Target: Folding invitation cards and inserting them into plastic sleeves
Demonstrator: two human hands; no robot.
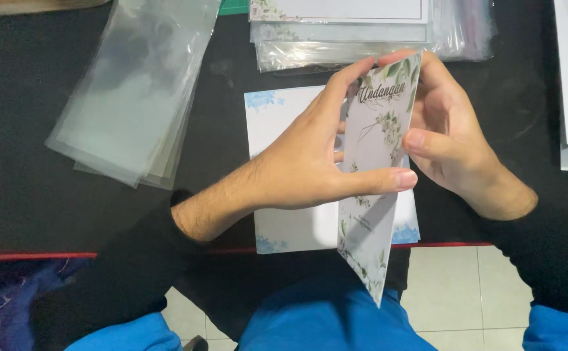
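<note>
Floral card (376,175) is pinched upright between left hand (303,166) and right hand (450,140); uneven finger pressure risks it being creased or dropped onto white sheet (284,227).

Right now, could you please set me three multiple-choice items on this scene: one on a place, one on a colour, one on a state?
1. Where does the stack of clear plastic sleeves lie?
A. left of the hands
B. on the floor
C. under the white sheet

2. What colour are the corner flowers of the white sheet on the table?
A. red
B. blue
C. yellow

3. How is the floral card held?
A. flat on the table
B. rolled up
C. raised, between both hands

Answers:
1 A, it rests on the dark table at left.
2 B, blue corner prints.
3 C, left hand and right hand both grip it.
</note>
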